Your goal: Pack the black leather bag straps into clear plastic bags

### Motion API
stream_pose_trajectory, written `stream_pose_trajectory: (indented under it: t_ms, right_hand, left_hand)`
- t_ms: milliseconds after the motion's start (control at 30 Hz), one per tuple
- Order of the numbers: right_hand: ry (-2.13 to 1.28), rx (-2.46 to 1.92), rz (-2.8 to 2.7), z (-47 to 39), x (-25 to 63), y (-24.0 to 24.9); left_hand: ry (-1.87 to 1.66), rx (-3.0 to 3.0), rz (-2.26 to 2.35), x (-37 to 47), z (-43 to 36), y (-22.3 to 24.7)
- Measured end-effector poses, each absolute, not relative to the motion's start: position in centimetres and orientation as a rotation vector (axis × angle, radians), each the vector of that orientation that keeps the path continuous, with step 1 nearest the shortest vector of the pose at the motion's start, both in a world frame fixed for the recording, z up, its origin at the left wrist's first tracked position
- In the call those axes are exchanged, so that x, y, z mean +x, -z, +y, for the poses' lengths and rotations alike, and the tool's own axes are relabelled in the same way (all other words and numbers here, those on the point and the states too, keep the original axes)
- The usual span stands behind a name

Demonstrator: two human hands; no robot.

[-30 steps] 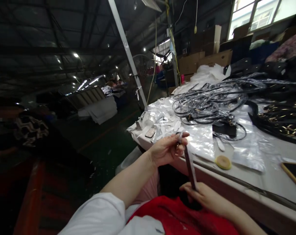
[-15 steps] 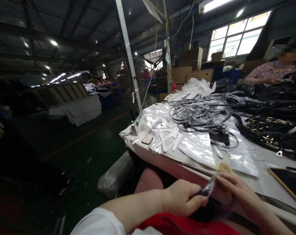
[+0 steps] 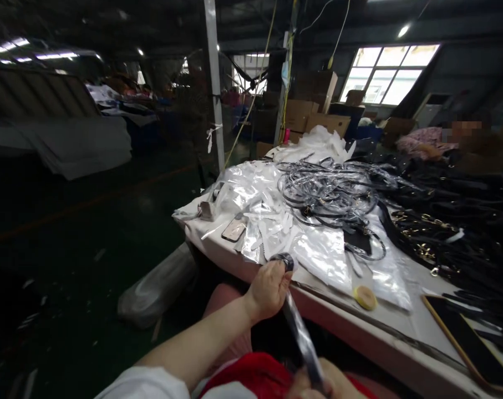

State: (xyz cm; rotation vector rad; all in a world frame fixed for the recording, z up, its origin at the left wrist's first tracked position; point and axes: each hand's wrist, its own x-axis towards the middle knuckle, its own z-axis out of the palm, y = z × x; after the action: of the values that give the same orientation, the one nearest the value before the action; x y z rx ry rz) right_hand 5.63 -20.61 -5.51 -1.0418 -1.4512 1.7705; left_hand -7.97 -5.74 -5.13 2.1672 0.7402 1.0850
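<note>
My left hand (image 3: 270, 289) is closed around a black strap (image 3: 300, 328) in clear plastic, just over the table's front edge. A dark looped end of the strap pokes out above my fist. From there the strap runs down towards my lap. Low in the view, my right hand (image 3: 328, 379) is closed on the lower part of it, partly blurred and cut off by the frame. On the table beyond lie flat clear plastic bags (image 3: 324, 257) and a yellow roll of tape (image 3: 364, 297).
Plastic-wrapped straps (image 3: 326, 191) are heaped mid-table, and black straps with gold clasps (image 3: 426, 235) lie to the right. A phone (image 3: 233, 229) rests near the left corner; a dark yellow-edged panel (image 3: 467, 338) lies front right. A person in pink (image 3: 421, 143) sits across the table.
My left hand has moved up and left with the strap, while my right hand has dropped down and left towards my lap. The strap is now stretched out between them. The view has turned slightly right.
</note>
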Motion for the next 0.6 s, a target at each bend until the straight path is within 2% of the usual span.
stream_pose_trajectory:
  t_ms: [133, 200, 267, 433, 500, 600]
  right_hand:
    - [-1.405, -1.524, -1.057, -18.9, 13.0, 3.2]
    - [-1.129, -1.691, -1.156, -17.7, 15.0, 3.6]
    - [-0.991, -1.652, -1.358, -16.7, 14.7, 4.8]
    - [-1.314, -1.510, -1.581, -16.0, 6.7, 7.1]
    - [-1.470, -1.394, -1.641, -16.2, 3.6, 6.7]
    - [-1.706, -1.212, -1.608, -16.7, 2.3, 5.1]
  left_hand:
    - [-0.669, 2.408, 0.482, -8.7, -6.9, 7.9]
    - [-0.522, 2.194, 0.450, -8.7, -8.1, 7.7]
    - [-0.423, 1.810, 0.453, -8.5, -8.9, 6.8]
    - [-0.383, 0.973, 0.385, -7.9, -8.0, 3.9]
    - [-0.554, 0.948, 0.435, -7.9, -6.8, 3.2]
    - [-0.874, 1.321, 0.611, -8.6, -5.3, 3.5]
